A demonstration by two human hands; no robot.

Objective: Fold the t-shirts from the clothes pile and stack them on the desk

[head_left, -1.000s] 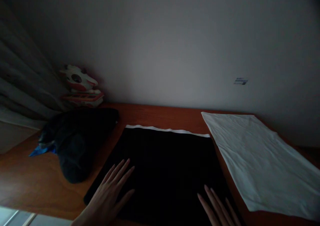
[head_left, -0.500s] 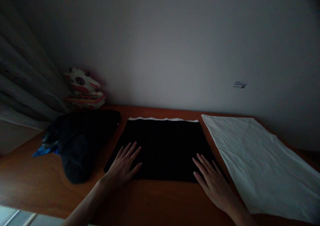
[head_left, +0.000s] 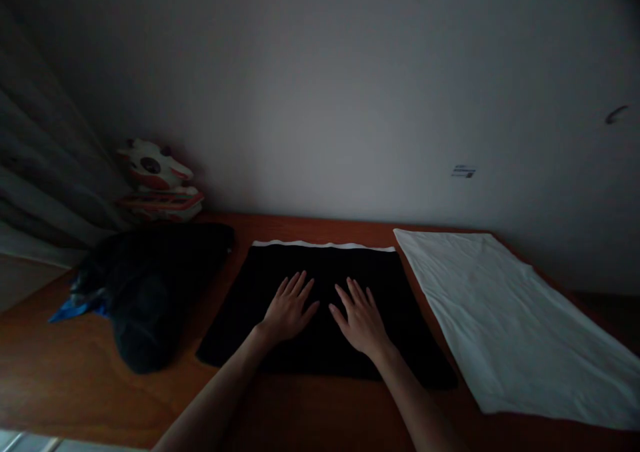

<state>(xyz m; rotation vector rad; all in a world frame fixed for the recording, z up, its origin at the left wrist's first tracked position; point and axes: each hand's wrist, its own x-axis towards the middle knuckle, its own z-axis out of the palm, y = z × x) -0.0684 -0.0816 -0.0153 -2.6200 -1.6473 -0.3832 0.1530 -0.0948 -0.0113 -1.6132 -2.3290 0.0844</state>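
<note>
A black cloth (head_left: 320,355) with a white strip along its far edge lies flat on the wooden table, in the middle of the view; whether it is a garment I cannot tell. On its left half rests my left hand (head_left: 290,309), palm down with the fingers spread. My right hand (head_left: 361,317) lies the same way just right of the cloth's centre. A narrow gap separates the two thumbs. Neither hand grips anything.
To the right a white cloth (head_left: 510,325) is spread on the wooden table (head_left: 65,379). Dark bunched fabric (head_left: 155,292) lies at the left, a blue piece (head_left: 70,311) showing under it. Behind stands a cow-shaped toy (head_left: 155,169), near a curtain (head_left: 45,172) and the wall.
Both hands have moved inward over the black cloth, from near its left and right sides toward its middle, and a little farther from me. The view has shifted slightly right.
</note>
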